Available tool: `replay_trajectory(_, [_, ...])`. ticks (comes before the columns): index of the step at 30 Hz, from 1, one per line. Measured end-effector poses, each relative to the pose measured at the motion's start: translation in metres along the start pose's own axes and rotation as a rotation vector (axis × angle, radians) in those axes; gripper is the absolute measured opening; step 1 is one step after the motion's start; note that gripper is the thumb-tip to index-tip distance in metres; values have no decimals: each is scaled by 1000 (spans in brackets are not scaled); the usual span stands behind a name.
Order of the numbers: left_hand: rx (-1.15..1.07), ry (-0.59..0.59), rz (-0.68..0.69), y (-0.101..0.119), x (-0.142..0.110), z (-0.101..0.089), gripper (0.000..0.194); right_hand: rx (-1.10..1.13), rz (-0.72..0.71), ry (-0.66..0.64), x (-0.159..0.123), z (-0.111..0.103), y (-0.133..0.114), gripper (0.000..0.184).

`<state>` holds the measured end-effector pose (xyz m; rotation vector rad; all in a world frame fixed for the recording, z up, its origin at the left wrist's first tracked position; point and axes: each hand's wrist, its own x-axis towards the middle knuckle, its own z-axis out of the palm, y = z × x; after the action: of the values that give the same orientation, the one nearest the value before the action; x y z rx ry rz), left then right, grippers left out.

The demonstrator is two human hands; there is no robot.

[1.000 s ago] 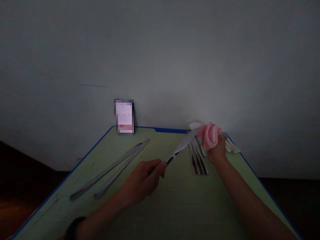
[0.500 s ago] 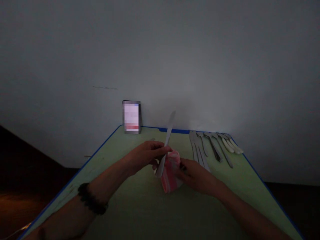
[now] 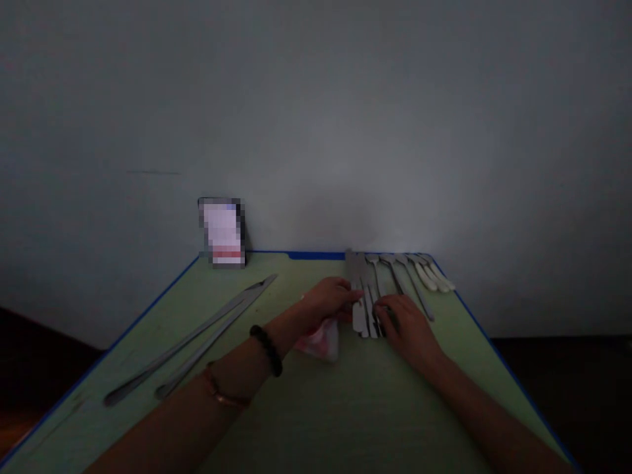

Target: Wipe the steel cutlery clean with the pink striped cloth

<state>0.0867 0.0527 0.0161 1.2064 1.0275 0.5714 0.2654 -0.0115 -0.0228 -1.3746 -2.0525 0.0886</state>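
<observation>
My left hand reaches over the table, its fingers closed on the handle of a silver table knife at the left end of a row. Beside it lie more table knives, handles toward me. My right hand rests at the right side of these handles, fingers bent and apart, touching the nearest one. Under my left hand and wrist sits a pink and white cloth, partly covered. Dim light and blur hide the fingertips.
Several spoons and forks lie right of the knives, then some white-handled pieces. Two long knives lie at the left. A phone with a blurred screen leans on the wall at the green table's back edge.
My left hand has carried the knife rightward and down to the row. My right hand has let go of the cloth and moved right. The long knives at left now show fully.
</observation>
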Motion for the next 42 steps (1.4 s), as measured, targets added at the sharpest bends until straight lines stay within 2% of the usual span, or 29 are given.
replay_trajectory(6, [155, 73, 17, -15, 11, -14, 20, 38, 44, -39, 1, 3, -6, 16])
replay_trajectory(11, [371, 101, 25, -15, 15, -14, 24, 25, 80, -19, 0, 3, -3, 18])
replay_trajectory(17, [636, 126, 95, -13, 16, -24, 33, 10, 77, -40, -2, 3, -3, 19])
replay_trajectory(22, [791, 126, 164, -16, 16, -25, 33, -4, 76, -43, -2, 3, -3, 19])
replay_trajectory(30, [852, 135, 262, -18, 18, -20, 34, -44, 66, -44, -2, 5, -2, 24])
replay_trajectory(34, [772, 150, 313, -11, 4, -22, 39, -64, 40, -28, -4, 5, -4, 26])
replay_trajectory(38, [707, 230, 345, -4, -32, -46, 35, -75, -38, 12, -1, 5, -12, 26])
replay_trajectory(42, [771, 335, 295, 2, -64, -93, 37, -12, -122, 4, 16, 15, -38, 26])
